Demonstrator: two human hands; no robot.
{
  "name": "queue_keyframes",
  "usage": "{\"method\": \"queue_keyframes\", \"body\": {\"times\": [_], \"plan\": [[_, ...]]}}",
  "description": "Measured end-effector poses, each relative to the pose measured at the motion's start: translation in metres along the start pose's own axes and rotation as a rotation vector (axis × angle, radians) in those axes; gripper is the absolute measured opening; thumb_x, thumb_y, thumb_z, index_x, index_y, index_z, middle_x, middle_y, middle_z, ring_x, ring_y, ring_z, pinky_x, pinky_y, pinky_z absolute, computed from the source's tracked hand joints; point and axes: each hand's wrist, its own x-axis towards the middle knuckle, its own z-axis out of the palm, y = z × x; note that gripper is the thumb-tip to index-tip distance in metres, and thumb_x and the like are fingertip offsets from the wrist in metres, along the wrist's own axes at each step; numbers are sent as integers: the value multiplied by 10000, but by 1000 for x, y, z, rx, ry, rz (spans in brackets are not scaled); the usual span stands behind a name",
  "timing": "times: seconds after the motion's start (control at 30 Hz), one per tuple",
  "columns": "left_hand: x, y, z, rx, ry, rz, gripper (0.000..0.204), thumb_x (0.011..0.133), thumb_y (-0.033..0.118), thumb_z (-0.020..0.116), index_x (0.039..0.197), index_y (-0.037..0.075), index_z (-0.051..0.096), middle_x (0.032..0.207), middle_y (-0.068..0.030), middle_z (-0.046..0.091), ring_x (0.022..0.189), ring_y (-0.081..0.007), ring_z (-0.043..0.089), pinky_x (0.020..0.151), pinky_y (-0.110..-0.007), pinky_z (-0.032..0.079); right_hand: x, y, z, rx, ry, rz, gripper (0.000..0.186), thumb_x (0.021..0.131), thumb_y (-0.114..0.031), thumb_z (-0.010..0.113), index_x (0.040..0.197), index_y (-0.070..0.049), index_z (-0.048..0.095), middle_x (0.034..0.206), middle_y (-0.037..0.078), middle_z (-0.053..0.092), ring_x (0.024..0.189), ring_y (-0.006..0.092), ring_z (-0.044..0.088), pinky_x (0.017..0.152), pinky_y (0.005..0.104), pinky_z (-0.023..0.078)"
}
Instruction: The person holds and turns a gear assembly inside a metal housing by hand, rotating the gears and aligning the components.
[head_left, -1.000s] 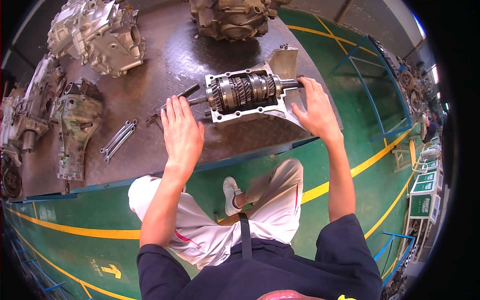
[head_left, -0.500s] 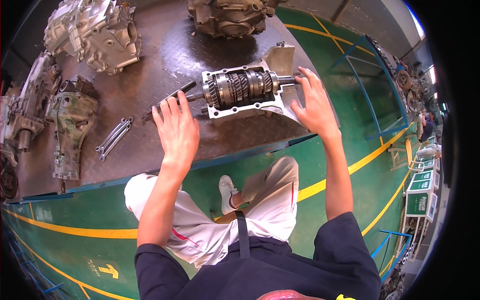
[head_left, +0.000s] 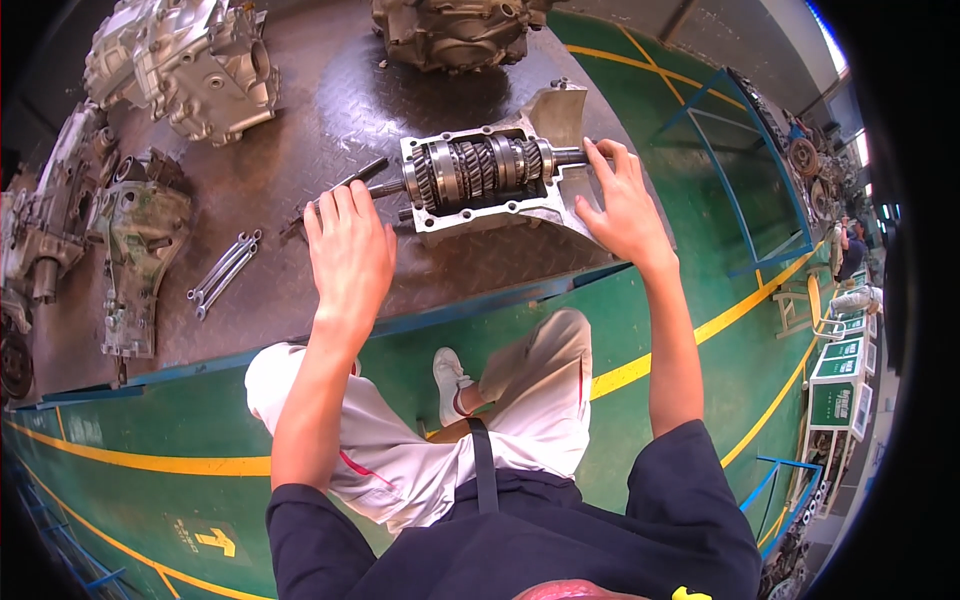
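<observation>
A gear shaft (head_left: 476,172) carrying several gears lies lengthwise in an open-topped silver gearbox housing (head_left: 470,220) on the table. Its thin left end sticks out past the housing wall, and the fingers of my left hand (head_left: 350,250) curl over it. At the thicker right end, my right hand (head_left: 630,205) has its fingers bent over the shaft, with the thumb lower down by the flared end of the housing. The undersides of both grips are hidden. A dark rod (head_left: 362,172) lies just beyond my left fingertips.
Several wrenches (head_left: 225,272) lie left of my left hand. A grimy gearbox casing (head_left: 145,250) and a big silver casing (head_left: 205,70) stand farther left. Another gearbox (head_left: 455,35) sits at the far edge. The metal table (head_left: 300,130) has its near edge before my knees.
My left fingers have curled more tightly over the shaft's left end. My right fingers have bent down onto its right end. The shaft and housing keep their places.
</observation>
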Motion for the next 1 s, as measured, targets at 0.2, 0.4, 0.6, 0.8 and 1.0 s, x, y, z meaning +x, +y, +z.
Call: {"method": "queue_keyframes", "body": {"times": [0.2,0.4,0.6,0.8,1.0], "plan": [[3,-4,8,62,56,16,605,854,216,769,1368,-14,545,1219,-151,550,1149,-327,523,1006,-460,419,-1,1,1,13,-1,-7,650,859,-182,704,1450,4,506,1447,192,492,1376,375,468,1163,432,400],[0,-4,13,-23,98,36,592,886,230,751,1368,-47,547,1334,-211,579,1305,-368,515,1159,-519,358,0,12,8,83,10,-32,651,879,-214,691,1446,32,486,1485,210,507,1389,369,488,1170,428,401],[1,-5,9,-46,47,29,577,932,251,713,1382,-61,529,1350,-231,616,1315,-363,545,1214,-537,317,1,5,3,48,-27,-6,692,866,-181,700,1491,5,467,1495,199,482,1404,375,456,1182,423,382],[2,-3,3,-57,-11,-16,568,942,258,703,1385,-53,530,1370,-209,606,1328,-348,533,1195,-548,338,2,5,6,-55,-34,4,718,875,-262,694,1518,-34,470,1484,164,466,1397,344,441,1094,467,436],[-2,-3,3,-58,12,-21,592,933,263,714,1404,-41,521,1376,-199,591,1328,-341,525,1177,-570,345,1,5,5,-10,-41,10,672,875,-230,701,1476,-16,488,1506,166,460,1419,348,430,1114,473,426]]}}
